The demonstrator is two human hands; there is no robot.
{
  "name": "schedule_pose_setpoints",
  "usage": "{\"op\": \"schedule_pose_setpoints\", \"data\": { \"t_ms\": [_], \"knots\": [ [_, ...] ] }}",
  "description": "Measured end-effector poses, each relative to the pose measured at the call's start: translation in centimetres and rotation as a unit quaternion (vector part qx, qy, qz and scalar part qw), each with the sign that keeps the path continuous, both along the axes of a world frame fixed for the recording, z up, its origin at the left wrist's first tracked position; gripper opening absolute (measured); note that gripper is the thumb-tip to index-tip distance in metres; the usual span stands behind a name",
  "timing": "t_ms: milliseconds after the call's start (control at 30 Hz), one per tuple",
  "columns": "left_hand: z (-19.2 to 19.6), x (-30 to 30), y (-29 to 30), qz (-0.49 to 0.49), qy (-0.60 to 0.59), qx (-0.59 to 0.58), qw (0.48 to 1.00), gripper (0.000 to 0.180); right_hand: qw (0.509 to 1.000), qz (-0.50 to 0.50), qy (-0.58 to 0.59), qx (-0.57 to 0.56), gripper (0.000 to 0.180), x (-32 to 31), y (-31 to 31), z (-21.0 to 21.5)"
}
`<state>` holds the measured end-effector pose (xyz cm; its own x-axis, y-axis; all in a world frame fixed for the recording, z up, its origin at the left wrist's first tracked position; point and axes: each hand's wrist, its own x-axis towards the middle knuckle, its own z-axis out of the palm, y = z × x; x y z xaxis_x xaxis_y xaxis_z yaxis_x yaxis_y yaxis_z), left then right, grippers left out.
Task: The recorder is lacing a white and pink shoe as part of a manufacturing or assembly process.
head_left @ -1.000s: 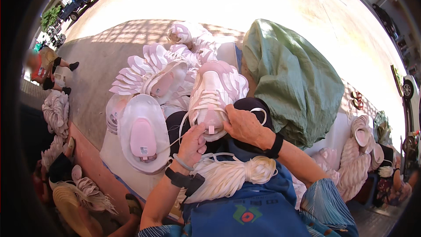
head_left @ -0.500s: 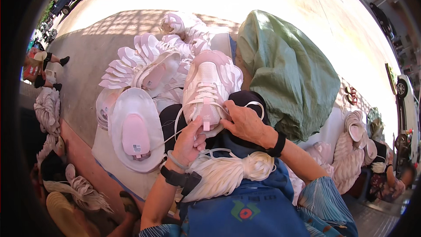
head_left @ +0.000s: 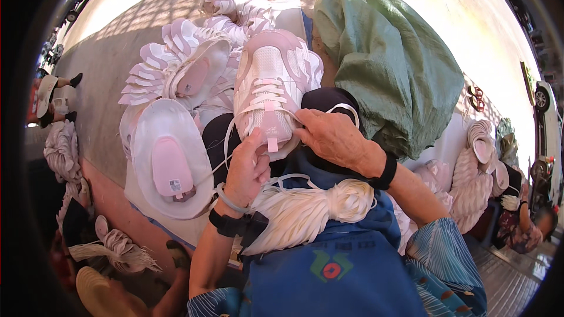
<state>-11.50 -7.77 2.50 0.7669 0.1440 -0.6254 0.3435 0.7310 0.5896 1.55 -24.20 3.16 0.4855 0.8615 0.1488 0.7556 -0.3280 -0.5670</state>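
A pink and white sneaker upper (head_left: 273,58) rests toe-away over my knees, its white shoelace (head_left: 267,89) crossing several rows. My left hand (head_left: 244,167) is closed on the upper's near left edge, thumb beside the tongue (head_left: 271,120). At the upper's right edge, my right hand (head_left: 338,141) pinches the lace between thumb and forefinger; its fingertips are partly hidden. One loose lace end hangs down the left side; another loops out beyond my right hand. A bundle of white laces (head_left: 305,211) lies across my lap on a blue apron (head_left: 329,282).
Stacked uppers (head_left: 158,70) lie ahead left, beside a white upper with pink insole (head_left: 173,158). A green sack (head_left: 388,64) stands ahead right. More bundled uppers (head_left: 467,199) are at the right. People sit at both sides; a person's straw hat (head_left: 97,293) shows lower left.
The view has tilted, so the upper and the sack sit higher and larger. Both hands keep their places on the upper, with only slight finger shifts.
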Motion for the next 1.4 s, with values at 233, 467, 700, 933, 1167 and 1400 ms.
{"op": "schedule_pose_setpoints", "data": {
  "t_ms": [233, 467, 700, 933, 1167, 1400],
  "knots": [
    [0.1, -1.1, 2.0, -0.099, 0.023, 0.05, 0.994, 0.042, 0.988, -0.02, -0.138, -0.059, 0.021, 2.1, -2.3, 1.0],
    [4.8, -3.7, 5.5, -0.127, 0.014, 0.197, 0.972, 0.021, 0.989, -0.126, -0.075, 0.0, 0.02, 1.4, -3.4, 1.4],
    [11.3, -8.7, 12.8, 0.176, -0.078, 0.378, 0.905, 0.011, 0.992, -0.125, 0.008, -0.022, 0.02, 3.2, -5.5, 1.4],
    [10.1, -14.0, 19.2, 0.276, -0.179, 0.425, 0.843, 0.013, 0.975, -0.111, 0.173, -0.081, 0.021, 2.5, -5.0, 5.4],
    [6.5, -4.8, 6.8, 0.012, -0.122, 0.398, 0.909, 0.014, 0.997, -0.021, 0.027, -0.074, 0.025, 0.6, -6.2, 2.5],
    [1.7, -0.7, 4.3, -0.082, -0.047, 0.44, 0.893, 0.019, 0.977, 0.128, -0.11, -0.13, 0.008, -0.6, -4.4, 1.5]
  ]
}}
